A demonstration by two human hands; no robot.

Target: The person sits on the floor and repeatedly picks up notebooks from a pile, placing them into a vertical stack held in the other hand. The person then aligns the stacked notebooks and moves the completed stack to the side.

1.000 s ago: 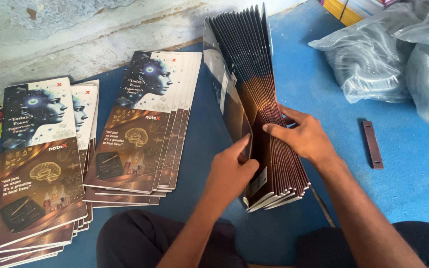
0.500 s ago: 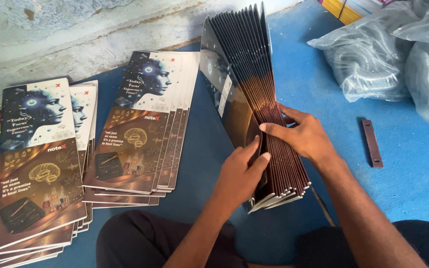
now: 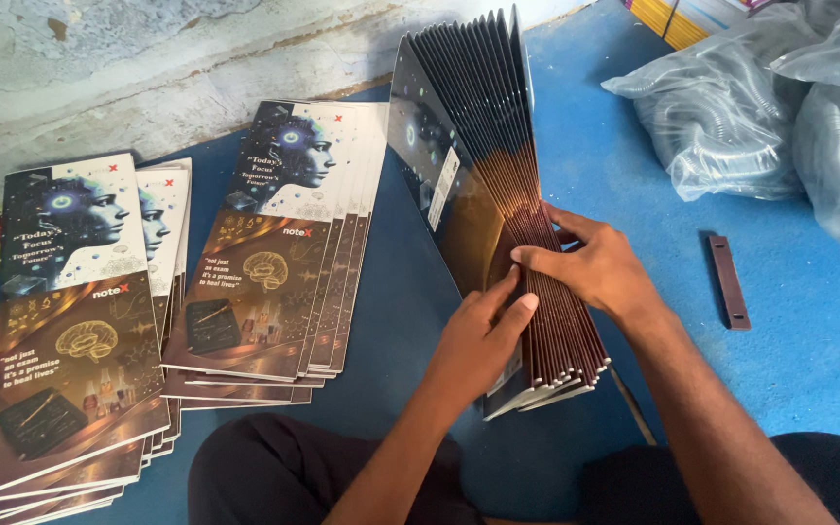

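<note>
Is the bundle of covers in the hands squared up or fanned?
Fanned: the covers spread apart at the far end, pinched together near the left hand and right hand.

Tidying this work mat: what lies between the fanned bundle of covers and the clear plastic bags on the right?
In the head view, only a small dark flat strip lies on the blue mat between the fanned bundle of covers and the plastic bags; the rest is bare.

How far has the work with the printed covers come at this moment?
Done: two flat piles of glossy printed covers lie on the blue table. In hand: the left hand and right hand hold a fanned upright stack of covers. Left: that whole stack.
</note>
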